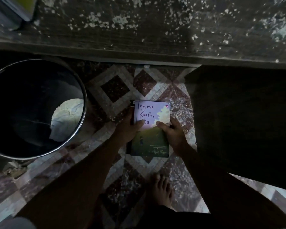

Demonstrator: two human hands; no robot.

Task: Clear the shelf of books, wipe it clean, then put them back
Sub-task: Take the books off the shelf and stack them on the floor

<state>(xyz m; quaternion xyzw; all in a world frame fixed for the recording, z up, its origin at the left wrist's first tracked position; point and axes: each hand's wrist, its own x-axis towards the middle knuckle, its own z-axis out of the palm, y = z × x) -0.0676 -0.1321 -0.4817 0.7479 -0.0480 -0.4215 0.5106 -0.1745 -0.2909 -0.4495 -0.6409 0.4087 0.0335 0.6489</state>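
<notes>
A book point(153, 113) with a pale purple sky, green field and handwritten title is held over the patterned floor, below the shelf edge. My left hand point(128, 129) grips its left side, thumb lying across the cover. My right hand point(172, 131) grips its right side, thumb on the cover too. A darker book edge shows under it on the left, so it may be a small stack. Above, the worn, speckled shelf surface point(155, 27) stretches across the frame. Another book or box point(12, 10) lies at the shelf's far left corner.
A large dark round bucket point(31, 109) with a pale cloth inside stands on the floor at left. A dark bulky object point(246, 121) fills the right side. My bare foot point(162, 189) stands on the tiled floor point(116, 90) beneath the book.
</notes>
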